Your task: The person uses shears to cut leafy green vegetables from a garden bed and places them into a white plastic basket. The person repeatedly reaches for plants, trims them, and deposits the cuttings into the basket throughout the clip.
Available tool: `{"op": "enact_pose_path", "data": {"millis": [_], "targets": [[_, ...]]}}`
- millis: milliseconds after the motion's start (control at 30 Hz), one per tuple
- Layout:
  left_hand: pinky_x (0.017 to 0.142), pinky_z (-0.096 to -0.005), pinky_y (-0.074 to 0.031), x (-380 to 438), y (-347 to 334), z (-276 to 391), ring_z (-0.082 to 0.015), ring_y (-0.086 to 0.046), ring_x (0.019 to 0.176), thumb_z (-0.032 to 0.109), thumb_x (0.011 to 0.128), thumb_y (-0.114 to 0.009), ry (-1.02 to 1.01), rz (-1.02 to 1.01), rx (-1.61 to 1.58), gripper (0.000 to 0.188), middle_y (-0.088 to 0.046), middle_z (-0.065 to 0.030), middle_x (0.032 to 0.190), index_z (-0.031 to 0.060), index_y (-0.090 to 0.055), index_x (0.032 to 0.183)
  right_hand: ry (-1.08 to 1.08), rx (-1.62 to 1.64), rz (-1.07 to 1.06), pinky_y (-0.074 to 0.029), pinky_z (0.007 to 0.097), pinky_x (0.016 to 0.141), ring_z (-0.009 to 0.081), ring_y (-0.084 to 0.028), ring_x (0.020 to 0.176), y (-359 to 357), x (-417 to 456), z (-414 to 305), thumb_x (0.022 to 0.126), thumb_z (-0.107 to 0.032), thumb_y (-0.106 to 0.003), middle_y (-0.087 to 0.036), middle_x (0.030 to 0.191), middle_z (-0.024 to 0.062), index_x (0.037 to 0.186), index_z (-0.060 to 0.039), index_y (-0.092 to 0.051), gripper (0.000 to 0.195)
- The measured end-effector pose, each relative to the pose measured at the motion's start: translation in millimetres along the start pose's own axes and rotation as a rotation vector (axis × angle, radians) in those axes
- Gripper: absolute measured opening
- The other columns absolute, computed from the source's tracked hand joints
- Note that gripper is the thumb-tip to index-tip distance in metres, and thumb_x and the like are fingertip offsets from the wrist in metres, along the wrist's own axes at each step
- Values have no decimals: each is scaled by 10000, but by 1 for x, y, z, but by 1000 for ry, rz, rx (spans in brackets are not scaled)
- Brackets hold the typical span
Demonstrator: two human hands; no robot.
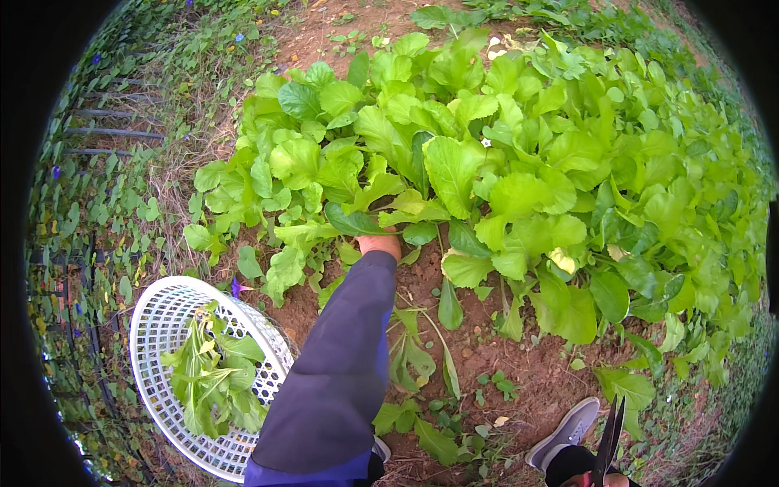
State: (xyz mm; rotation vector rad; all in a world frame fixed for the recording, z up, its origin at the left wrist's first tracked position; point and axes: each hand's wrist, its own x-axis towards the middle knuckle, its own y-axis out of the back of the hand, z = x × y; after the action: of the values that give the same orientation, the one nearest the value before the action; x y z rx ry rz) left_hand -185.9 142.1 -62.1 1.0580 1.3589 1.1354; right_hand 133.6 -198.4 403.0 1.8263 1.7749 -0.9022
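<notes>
My left hand (378, 245) reaches in among the bases of leafy green vegetable plants (450, 173). Leaves cover its fingers, so whether it grips a stem is hidden. A dark sleeve with blue parts covers that arm. At the bottom edge, partly cut off, my right hand (616, 480) holds a pair of scissors (608, 435) with dark blades pointing up and slightly apart; a bit of red handle shows. To the left of my left arm stands a white plastic basket (176, 283), tilted, with picked leaves (213, 377) lying in it.
Bare reddish soil (481, 341) with small weeds lies before my shoes (563, 429). Loose cut leaves (414, 359) rest on the ground right of my left arm. Along the left side, vines with purple-blue flowers grow over dark slats (115, 132).
</notes>
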Motion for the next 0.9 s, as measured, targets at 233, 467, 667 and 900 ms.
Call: {"op": "enact_pose_path", "data": {"millis": [233, 467, 667, 900], "targets": [[1026, -524, -376, -24, 59, 22, -317, -545, 1221, 268, 917, -507, -281, 231, 267, 333, -642, -119, 1235, 159, -675, 1183, 25, 11, 23, -261, 310, 443, 148, -405, 467, 3, -4, 8, 794, -77, -703, -457, 555, 33, 590, -38, -476, 308], [917, -433, -439, 25, 81, -12, -321, -564, 1052, 275, 938, -499, -322, -175, -836, 287, -604, -121, 1150, 119, -590, 1163, 35, -11, 24, -266, 313, 444, 152, -404, 467, 9, -3, 8, 805, -83, -699, -460, 559, 36, 591, -44, -474, 313], [817, -434, -483, 41, 42, 23, -302, -596, 928, 243, 950, -498, -588, 82, -415, 209, -625, -105, 997, 114, -610, 1071, 93, 58, 91, -264, 305, 425, 152, -408, 452, 1, 1, 9, 810, -65, -717, -462, 554, 41, 591, -41, -467, 333], [822, -409, -505, 56, 66, 30, -304, -649, 1021, 277, 871, -560, -423, -90, 285, 263, -705, -126, 1004, 126, -735, 996, 120, 77, 116, -275, 308, 409, 151, -400, 428, 4, 9, 7, 818, -66, -738, -440, 515, 33, 570, -50, -456, 375]]}}
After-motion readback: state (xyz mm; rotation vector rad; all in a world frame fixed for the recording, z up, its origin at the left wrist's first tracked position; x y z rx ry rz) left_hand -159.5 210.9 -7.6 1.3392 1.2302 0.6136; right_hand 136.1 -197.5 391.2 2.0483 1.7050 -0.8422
